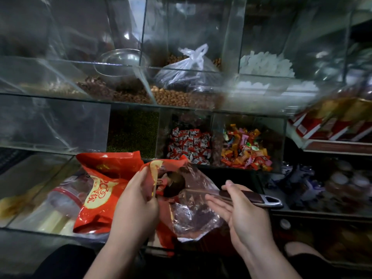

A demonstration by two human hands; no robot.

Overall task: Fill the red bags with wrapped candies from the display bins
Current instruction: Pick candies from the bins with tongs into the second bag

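Your left hand [134,204] pinches the red bag [187,210] open; your right hand [241,214] pinches the ladle [249,195], bowl pointing left into it.

On the far upper shelf a metal bowl [120,61] rests over dark brown nuts [112,91]. Just right of them lie peanuts [177,97], with a knotted clear bag [189,67] sitting on top. Further right is a heap of white pieces [265,64], possibly rock sugar. Below the nuts, a mass of green beans [132,131] fills one glass compartment. At far right, red boxes [322,125] lean on a tilted shelf, blurred. Near left, a zip bag [64,200] with a red seal strip lies over pale sticks [54,220]. Blue-and-white packets [298,178] sit at right.
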